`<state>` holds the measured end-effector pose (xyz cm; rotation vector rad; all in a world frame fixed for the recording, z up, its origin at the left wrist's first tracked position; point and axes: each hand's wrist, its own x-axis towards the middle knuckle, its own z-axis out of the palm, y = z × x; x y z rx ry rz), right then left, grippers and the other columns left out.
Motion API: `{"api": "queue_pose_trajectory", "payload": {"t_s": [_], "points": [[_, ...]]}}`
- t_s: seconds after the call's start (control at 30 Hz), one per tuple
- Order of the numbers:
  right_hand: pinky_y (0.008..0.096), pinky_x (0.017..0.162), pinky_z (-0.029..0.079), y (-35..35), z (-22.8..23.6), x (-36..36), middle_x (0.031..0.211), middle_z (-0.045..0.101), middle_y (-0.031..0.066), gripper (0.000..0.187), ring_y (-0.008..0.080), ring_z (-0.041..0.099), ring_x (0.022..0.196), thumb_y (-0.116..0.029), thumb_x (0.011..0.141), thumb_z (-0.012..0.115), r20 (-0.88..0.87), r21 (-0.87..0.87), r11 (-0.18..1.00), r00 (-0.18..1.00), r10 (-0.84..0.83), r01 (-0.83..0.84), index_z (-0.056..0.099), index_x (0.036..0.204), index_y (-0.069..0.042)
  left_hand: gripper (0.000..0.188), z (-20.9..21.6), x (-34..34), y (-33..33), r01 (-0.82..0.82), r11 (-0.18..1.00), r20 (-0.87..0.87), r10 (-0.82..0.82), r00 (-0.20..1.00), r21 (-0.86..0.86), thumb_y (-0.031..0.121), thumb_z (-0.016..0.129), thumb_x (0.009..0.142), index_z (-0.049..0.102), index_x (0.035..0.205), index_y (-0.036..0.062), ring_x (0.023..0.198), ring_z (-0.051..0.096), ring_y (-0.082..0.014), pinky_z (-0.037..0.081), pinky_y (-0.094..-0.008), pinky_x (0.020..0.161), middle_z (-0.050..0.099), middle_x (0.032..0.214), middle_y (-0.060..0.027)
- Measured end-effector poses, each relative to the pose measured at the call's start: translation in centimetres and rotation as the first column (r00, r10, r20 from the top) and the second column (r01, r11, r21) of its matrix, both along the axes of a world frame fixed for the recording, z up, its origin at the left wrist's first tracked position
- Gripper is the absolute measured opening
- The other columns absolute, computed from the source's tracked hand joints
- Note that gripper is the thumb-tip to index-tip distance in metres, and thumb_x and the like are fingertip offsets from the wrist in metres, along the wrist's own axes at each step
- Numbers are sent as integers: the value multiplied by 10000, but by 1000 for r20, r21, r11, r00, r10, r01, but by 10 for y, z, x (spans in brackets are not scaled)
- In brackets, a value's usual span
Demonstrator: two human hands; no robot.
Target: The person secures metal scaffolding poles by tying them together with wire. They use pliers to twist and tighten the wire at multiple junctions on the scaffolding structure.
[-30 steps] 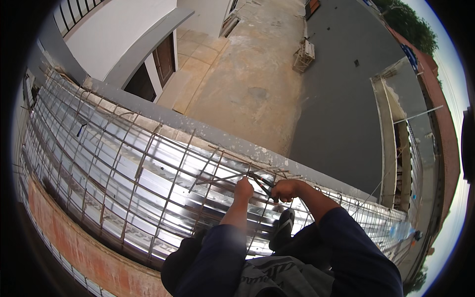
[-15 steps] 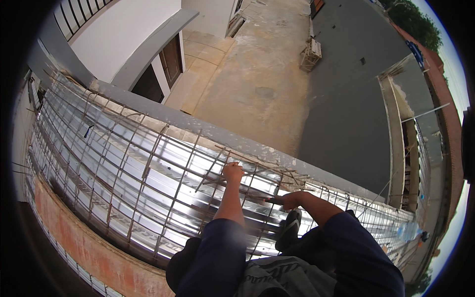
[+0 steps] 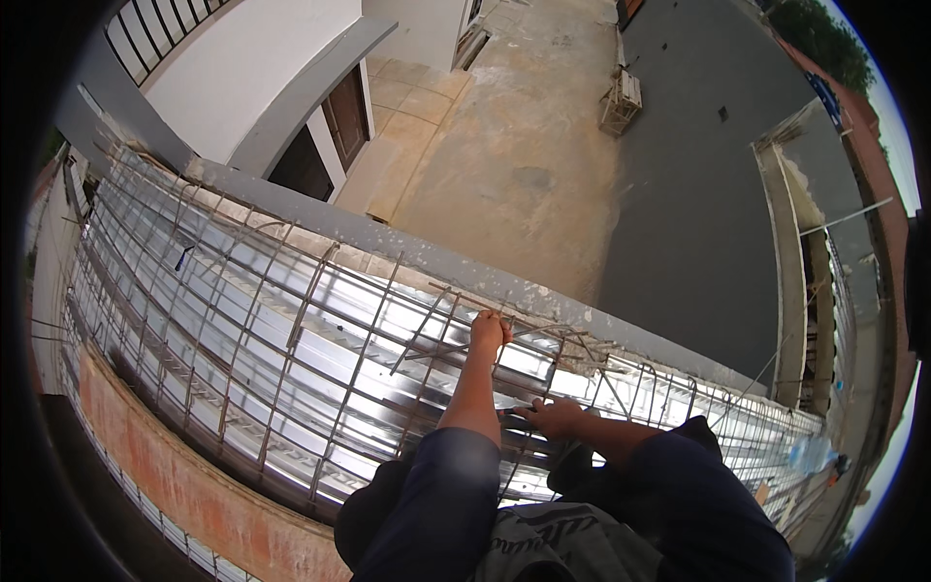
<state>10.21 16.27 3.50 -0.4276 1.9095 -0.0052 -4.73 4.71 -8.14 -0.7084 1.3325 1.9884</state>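
Observation:
A grid of steel reinforcing bars [image 3: 354, 369] lies over shiny metal decking [image 3: 291, 364] under both my arms. My left hand [image 3: 492, 328] is closed at the far edge of the grid, right by a bar crossing; whatever its fingers hold is hidden. Nearer to me and to the right, my right hand [image 3: 553, 419] has its fingers round a thin dark tool [image 3: 508, 411]. That tool points left, low over the bars; its exact kind does not show. Loose short bars [image 3: 572, 335] lie on the grid just right of my left hand.
A grey concrete ledge [image 3: 436, 257] borders the far side, with a drop to a paved yard [image 3: 504, 184] beyond. A rusty orange beam [image 3: 184, 466] runs along the near left. A clear plastic bottle [image 3: 811, 454] sits on the grid at the right. My shoe [image 3: 570, 468] rests on the bars.
My left hand has moved right along the far edge to another bar crossing. My right hand has moved slightly left and nearer to me, still with the dark tool. The view has shifted a little.

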Motion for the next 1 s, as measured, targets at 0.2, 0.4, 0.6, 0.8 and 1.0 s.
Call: {"api": "queue_pose_trajectory", "payload": {"t_s": [0.2,0.4,0.6,0.8,1.0], "points": [[462,749,527,-4,-43,26,1340,407,190,643,388,614,923,-161,865,487,-238,-10,1000,971,24,-27,250,1455,-258,153,16,4,-4,61,997,80,-58,995,-38,158,423,973,478,988,16,496,528,-147,495,-296,432,548,669,-74],[469,829,495,-3,-59,15,1318,439,189,581,361,593,1007,-279,876,530,-176,-56,990,975,-137,129,343,1414,-163,201,-10,5,-34,192,965,-61,-206,977,-178,181,509,938,553,1009,-1,485,494,-108,503,-290,456,538,630,-37],[345,766,498,26,-8,-96,1015,637,202,676,244,637,886,-400,865,597,-129,-553,463,477,-869,693,404,1345,36,131,35,-14,-14,226,934,-143,-193,971,277,133,507,934,507,990,14,607,556,-152,539,-326,596,552,760,-64],[238,545,456,38,123,-140,772,615,44,369,92,557,664,-255,923,573,30,-726,132,223,-974,675,589,1162,25,123,141,-37,14,381,739,-315,-237,919,556,141,506,948,514,983,24,696,567,-162,506,-326,699,559,799,-57],[239,560,440,51,153,-136,770,609,6,221,82,530,646,-227,903,602,210,-794,-73,160,-965,603,658,951,-19,177,177,-40,23,504,654,-440,-279,854,564,185,498,958,533,997,16,677,571,-148,517,-318,692,571,805,-60]]}}
